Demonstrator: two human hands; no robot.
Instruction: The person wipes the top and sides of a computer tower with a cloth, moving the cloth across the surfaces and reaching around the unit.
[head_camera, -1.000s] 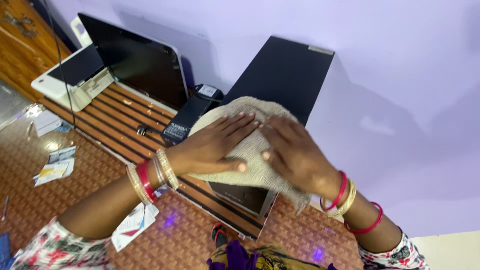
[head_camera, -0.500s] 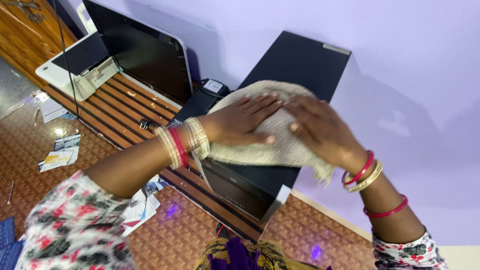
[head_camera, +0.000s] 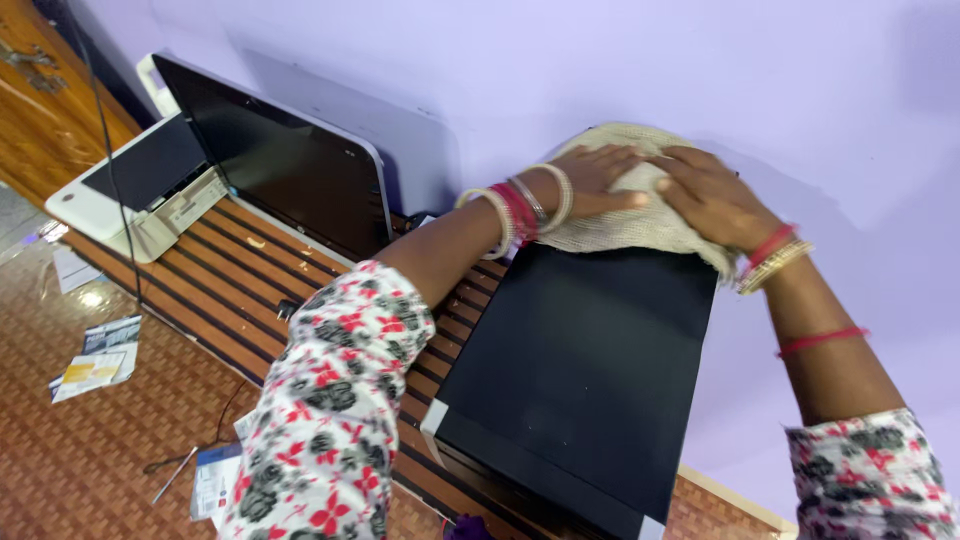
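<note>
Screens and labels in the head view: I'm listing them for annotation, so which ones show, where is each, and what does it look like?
Monitor: on the slatted table against the wall, left of the hands; dark blank screen, white rounded frame.
Printer: far left table end; white, dark flat top, pale label strip on its front.
Paper slips: on the floor, lower left; small, white, yellow and blue.
No other labels can be made out.

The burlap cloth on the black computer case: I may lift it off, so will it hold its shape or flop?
The burlap cloth would probably flop: it bunches and folds under the left hand and right hand. Its coarse open weave suggests little weight and decent grip on the black computer case.
</note>
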